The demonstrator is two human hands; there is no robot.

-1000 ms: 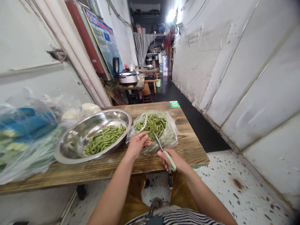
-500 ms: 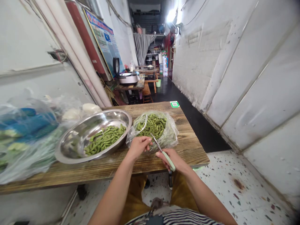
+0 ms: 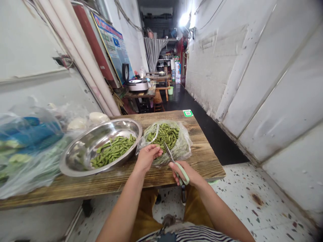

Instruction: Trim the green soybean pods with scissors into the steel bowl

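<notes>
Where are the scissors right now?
In the head view, the green-handled scissors are in the right hand, blades over the near edge of the plastic bag of green pods.

From where I'm standing, the person wears a top (image 3: 202,233) in narrow, wavy stripes, dark against whitish. At its front sits a dark, blue-grey blocky piece (image 3: 167,237); I can't make out what it is. The trousers (image 3: 142,211) are a plain mustard brown, roomy about the legs. Both forearms (image 3: 123,205) are bare, as are the left hand (image 3: 149,156) and right hand (image 3: 182,172).
</notes>
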